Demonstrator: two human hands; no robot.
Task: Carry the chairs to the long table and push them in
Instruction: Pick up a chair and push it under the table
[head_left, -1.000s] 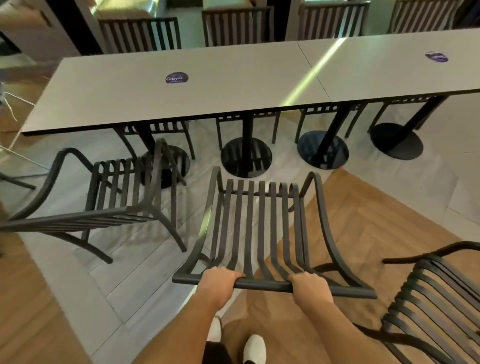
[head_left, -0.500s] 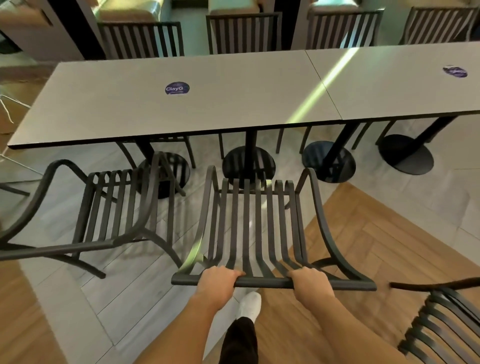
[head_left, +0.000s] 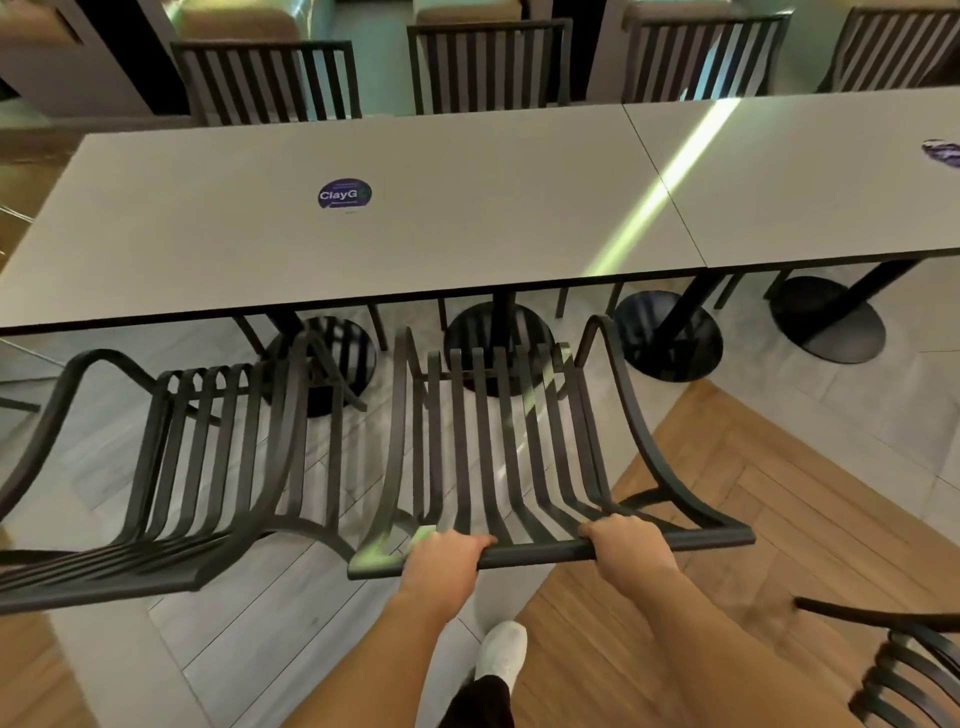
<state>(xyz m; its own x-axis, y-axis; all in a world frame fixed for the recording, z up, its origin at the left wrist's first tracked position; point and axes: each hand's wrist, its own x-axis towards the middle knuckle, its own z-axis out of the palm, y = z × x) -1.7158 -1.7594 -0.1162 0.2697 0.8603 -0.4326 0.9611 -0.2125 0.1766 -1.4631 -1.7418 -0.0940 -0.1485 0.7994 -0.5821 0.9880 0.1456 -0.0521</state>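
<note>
A café or restaurant dining room: grey tabletops set end to end on black pedestal bases, each bearing a round purple "ClayG" sticker. Matching black slatted chairs line the far side, with more on the near side, over grey tile and herringbone wood flooring.

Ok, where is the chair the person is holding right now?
In the head view the held chair is center frame, its front at the near edge of the long table, just right of another dark chair; the left hand and right hand grip its top rail.
</note>
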